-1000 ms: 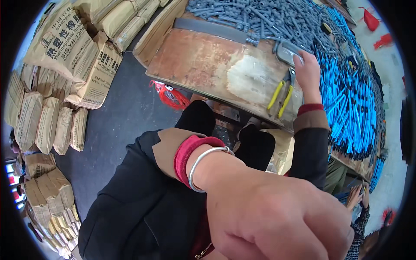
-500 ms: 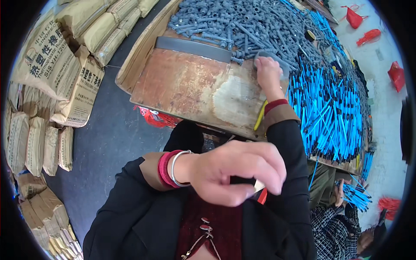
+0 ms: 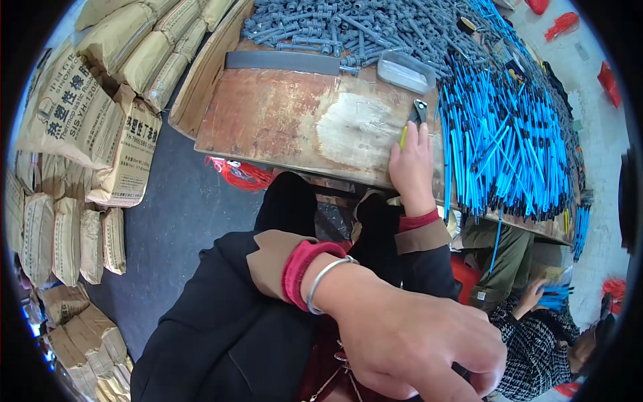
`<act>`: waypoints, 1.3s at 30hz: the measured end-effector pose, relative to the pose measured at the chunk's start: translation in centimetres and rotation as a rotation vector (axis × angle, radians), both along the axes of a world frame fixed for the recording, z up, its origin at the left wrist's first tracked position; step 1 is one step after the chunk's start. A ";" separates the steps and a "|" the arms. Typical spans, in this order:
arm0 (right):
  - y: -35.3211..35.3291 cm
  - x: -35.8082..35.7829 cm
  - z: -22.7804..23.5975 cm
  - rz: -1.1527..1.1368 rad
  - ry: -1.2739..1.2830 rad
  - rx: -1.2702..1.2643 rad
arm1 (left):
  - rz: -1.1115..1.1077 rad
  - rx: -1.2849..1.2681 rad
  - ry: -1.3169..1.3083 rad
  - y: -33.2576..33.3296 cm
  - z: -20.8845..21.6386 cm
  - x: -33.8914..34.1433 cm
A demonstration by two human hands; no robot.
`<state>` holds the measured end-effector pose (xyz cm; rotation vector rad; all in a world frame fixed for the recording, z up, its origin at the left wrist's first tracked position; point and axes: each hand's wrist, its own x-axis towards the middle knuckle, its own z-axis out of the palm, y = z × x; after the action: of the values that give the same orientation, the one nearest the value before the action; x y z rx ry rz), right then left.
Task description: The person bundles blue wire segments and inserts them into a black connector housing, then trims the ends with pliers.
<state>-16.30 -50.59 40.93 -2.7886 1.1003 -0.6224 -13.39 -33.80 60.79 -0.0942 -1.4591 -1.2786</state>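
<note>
My left hand (image 3: 422, 342) is close to my chest, its back turned up and its fingers curled under. Whatever it holds, if anything, is hidden. Farther forward, my right hand (image 3: 412, 167) rests on the wooden tabletop (image 3: 281, 120) with its fingers closed over the handles of a pair of yellow-handled pliers (image 3: 420, 109). The dark jaws stick out ahead of its fingertips. Just beyond lies a clear plastic box (image 3: 406, 72), apart from the hand. A heap of grey plastic fittings (image 3: 362, 27) covers the far side of the table.
Many blue tubes with black ends (image 3: 502, 141) are piled to the right. A grey curved strip (image 3: 281, 62) lies before the fittings. Paper sacks (image 3: 67, 114) are stacked on the left. At lower right, a co-worker's hand (image 3: 532, 298) holds blue tubes.
My right hand has left the clear box and come back toward me onto the pliers. My left hand has moved down and to the right. The view has shifted slightly.
</note>
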 end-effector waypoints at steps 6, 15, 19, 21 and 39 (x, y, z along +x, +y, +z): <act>-3.1 -3.5 0.7 0.252 0.004 -0.121 | 0.467 -0.368 -0.006 -1.0 -3.6 -3.4; -0.7 -9.7 6.4 -0.076 -0.032 0.219 | 1.392 -0.067 -0.815 -3.3 -13.4 3.2; 1.5 -13.6 4.4 -0.066 0.015 -0.036 | 1.514 0.004 -0.934 -4.6 -15.0 4.6; 2.3 -14.5 3.7 -0.080 0.012 -0.162 | 1.539 -0.004 -0.953 -5.6 -15.1 4.8; 1.5 -16.2 4.7 -0.100 -0.200 -0.148 | 1.764 0.112 -0.910 -9.0 -18.7 3.3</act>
<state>-32.48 -49.12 45.67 -2.7262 1.2019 -1.0087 -10.06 -42.84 42.14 1.6489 -1.3652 0.1926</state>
